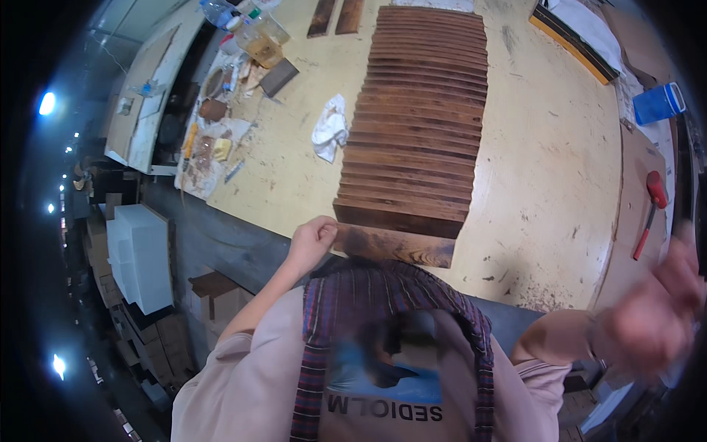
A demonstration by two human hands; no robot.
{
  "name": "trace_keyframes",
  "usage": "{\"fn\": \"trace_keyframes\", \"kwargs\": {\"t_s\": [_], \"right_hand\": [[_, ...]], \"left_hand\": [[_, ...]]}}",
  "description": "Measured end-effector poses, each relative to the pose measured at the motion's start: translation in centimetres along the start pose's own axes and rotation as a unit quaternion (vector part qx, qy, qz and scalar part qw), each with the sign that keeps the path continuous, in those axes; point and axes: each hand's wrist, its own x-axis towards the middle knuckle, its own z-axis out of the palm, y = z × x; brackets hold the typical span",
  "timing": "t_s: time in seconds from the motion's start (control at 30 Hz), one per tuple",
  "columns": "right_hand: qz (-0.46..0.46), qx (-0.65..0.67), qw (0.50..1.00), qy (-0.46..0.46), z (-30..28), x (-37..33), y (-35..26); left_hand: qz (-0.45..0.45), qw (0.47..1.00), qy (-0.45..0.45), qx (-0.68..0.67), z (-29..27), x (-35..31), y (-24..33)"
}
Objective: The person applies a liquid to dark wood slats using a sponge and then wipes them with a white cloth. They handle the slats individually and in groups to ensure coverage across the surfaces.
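Note:
A dark-stained wooden board (pixel 398 244) lies across the table's near edge, close against my body. My left hand (pixel 315 237) pinches its left end. Just beyond it stretches a long row of brown wooden slats (pixel 412 125), packed side by side toward the far edge. Away from the wood, my right hand (pixel 655 309) is raised at the far right, smeared by motion; its fingers cannot be made out. A crumpled white cloth (pixel 329 129) rests left of the slats.
Bottles (pixel 258 40), a grey block (pixel 279 77) and stained scraps crowd the table's left side. Two loose slats (pixel 349 16) lie at the far end. To the right are a blue container (pixel 658 103), a red-headed tool (pixel 655 190) and a black-and-yellow edged box (pixel 573 44). The worktable (pixel 545 191) is pale yellow.

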Motion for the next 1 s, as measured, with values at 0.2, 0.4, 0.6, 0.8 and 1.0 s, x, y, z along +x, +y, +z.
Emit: {"fn": "trace_keyframes", "kwargs": {"t_s": [0.2,0.4,0.6,0.8,1.0], "right_hand": [[0.533,-0.317,0.723,-0.304,2.8,-20.1,11.4],[0.453,-0.393,0.746,-0.289,4.5,-26.2,11.2],[0.42,-0.375,0.803,-0.196,5.1,-26.0,11.8],[0.423,-0.398,0.798,-0.163,5.3,-24.2,13.4],[0.438,-0.205,0.869,-0.102,6.9,-25.0,16.8]], "left_hand": [[-0.042,0.998,0.037,-0.021,1.2,-0.5,-0.8],[-0.054,0.997,0.043,-0.043,1.6,-2.0,0.7],[0.013,0.99,0.118,-0.079,1.0,0.2,3.0],[0.018,0.995,0.096,0.006,-3.3,4.8,2.3],[0.263,0.922,0.141,0.248,-3.9,16.9,4.2]]}}
